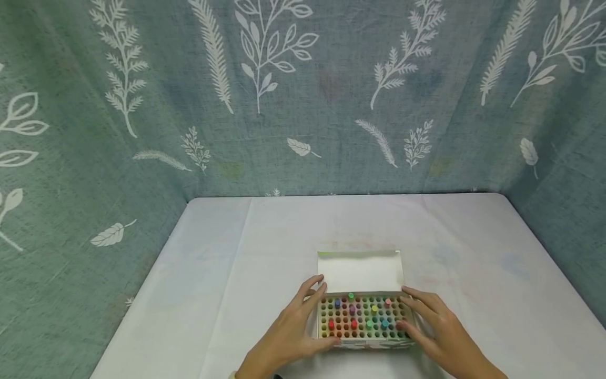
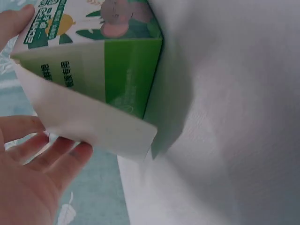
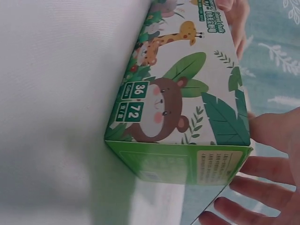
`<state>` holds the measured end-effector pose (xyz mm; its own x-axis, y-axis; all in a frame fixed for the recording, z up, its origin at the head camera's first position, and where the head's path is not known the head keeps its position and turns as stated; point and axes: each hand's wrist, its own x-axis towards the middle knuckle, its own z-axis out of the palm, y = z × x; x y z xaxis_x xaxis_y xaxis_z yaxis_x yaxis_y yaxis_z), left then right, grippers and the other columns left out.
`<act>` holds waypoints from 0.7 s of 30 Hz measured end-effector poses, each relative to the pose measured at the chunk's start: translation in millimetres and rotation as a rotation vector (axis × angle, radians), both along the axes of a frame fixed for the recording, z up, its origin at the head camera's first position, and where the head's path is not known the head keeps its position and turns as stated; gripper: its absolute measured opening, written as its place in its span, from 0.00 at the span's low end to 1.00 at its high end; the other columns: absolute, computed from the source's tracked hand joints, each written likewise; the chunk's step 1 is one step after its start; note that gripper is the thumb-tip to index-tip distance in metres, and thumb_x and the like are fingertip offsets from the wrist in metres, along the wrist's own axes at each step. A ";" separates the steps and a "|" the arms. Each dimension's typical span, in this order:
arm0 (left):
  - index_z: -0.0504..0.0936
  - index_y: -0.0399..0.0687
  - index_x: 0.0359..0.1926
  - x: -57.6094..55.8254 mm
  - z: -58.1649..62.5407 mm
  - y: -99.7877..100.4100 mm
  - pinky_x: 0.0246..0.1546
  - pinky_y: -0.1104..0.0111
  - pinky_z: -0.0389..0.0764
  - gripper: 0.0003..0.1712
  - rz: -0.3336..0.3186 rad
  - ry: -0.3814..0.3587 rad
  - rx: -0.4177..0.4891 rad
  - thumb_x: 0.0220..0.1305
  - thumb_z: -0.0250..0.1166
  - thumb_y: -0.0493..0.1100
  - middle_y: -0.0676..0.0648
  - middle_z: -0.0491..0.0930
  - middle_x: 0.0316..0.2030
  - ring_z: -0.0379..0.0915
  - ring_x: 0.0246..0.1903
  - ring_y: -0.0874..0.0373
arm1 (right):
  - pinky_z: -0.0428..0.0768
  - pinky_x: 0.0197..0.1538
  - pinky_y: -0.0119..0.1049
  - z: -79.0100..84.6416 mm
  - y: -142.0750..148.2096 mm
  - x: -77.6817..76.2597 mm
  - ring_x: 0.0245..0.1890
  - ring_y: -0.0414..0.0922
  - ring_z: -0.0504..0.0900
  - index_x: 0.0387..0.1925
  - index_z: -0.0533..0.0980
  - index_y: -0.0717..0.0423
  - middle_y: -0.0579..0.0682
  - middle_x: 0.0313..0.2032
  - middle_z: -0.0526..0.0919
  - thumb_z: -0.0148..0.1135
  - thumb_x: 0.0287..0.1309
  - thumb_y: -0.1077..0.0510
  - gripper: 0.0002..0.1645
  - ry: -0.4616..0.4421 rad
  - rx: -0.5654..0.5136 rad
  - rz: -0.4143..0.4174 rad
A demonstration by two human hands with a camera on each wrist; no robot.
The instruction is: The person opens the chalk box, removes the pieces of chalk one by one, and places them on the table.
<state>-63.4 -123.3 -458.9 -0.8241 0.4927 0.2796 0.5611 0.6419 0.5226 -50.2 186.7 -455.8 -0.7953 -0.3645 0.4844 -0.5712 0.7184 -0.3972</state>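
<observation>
On the white table a cardboard box of coloured chalk point(image 1: 362, 343) stands with its lid point(image 1: 362, 272) folded back. Its top is a grid of holes, with several chalk sticks standing higher than the rest. My left hand point(image 1: 297, 326) holds the box's left side, thumb at the front edge and fingers at the lid. My right hand point(image 1: 437, 326) rests at the right side, fingers extended along the lid's edge and thumb by the top rim. The left wrist view shows the lid flap point(image 2: 89, 112) against the left fingers; animals decorate the box front point(image 3: 183, 79) in the right wrist view.
The white-covered table point(image 1: 265, 237) spreads around the box. A green curtain point(image 1: 331, 105) with white leaf prints hangs behind it and along both sides.
</observation>
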 end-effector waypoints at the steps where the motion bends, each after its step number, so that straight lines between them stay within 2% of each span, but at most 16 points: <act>1: 0.59 0.42 0.70 0.1 0.7 -0.8 0.44 0.62 0.80 0.57 -0.001 -0.005 -0.010 0.49 0.66 0.70 0.50 0.49 0.71 0.66 0.58 0.53 | 0.81 0.43 0.43 0.7 -0.5 -0.3 0.51 0.44 0.73 0.52 0.78 0.53 0.48 0.56 0.74 0.77 0.40 0.57 0.32 0.002 0.001 0.003; 5: 0.58 0.44 0.71 1.0 3.2 -2.5 0.49 0.59 0.78 0.57 0.008 -0.044 -0.041 0.49 0.65 0.71 0.51 0.51 0.71 0.64 0.61 0.53 | 0.81 0.41 0.41 4.2 -1.3 -0.6 0.50 0.44 0.73 0.48 0.80 0.51 0.48 0.55 0.75 0.78 0.38 0.57 0.29 0.032 0.001 0.022; 7: 0.57 0.45 0.72 1.0 3.7 -2.1 0.51 0.58 0.77 0.57 0.013 -0.073 -0.043 0.49 0.65 0.71 0.51 0.50 0.71 0.63 0.62 0.52 | 0.80 0.41 0.37 6.0 -1.4 -1.2 0.49 0.43 0.73 0.46 0.81 0.49 0.46 0.53 0.76 0.78 0.36 0.58 0.28 0.047 -0.003 0.037; 12: 0.56 0.48 0.72 0.8 4.0 -0.3 0.53 0.56 0.75 0.57 0.022 -0.132 -0.025 0.49 0.66 0.70 0.52 0.50 0.71 0.60 0.64 0.52 | 0.72 0.45 0.20 9.5 -3.8 -6.0 0.44 0.41 0.75 0.40 0.81 0.49 0.44 0.45 0.78 0.78 0.29 0.68 0.28 0.065 -0.089 0.193; 16: 0.57 0.46 0.72 1.0 3.7 -0.5 0.55 0.56 0.74 0.57 0.016 -0.145 0.002 0.49 0.67 0.69 0.51 0.52 0.70 0.60 0.64 0.50 | 0.71 0.39 0.15 11.5 -10.0 -10.3 0.35 0.37 0.77 0.33 0.79 0.51 0.42 0.37 0.78 0.75 0.30 0.73 0.25 0.018 -0.135 0.322; 21: 0.58 0.45 0.71 2.4 3.1 0.2 0.56 0.58 0.72 0.57 0.013 -0.159 0.024 0.48 0.68 0.68 0.50 0.52 0.70 0.59 0.64 0.52 | 0.73 0.29 0.20 16.1 -14.0 -12.4 0.28 0.30 0.72 0.30 0.78 0.49 0.38 0.31 0.75 0.73 0.37 0.73 0.20 -0.082 -0.095 0.377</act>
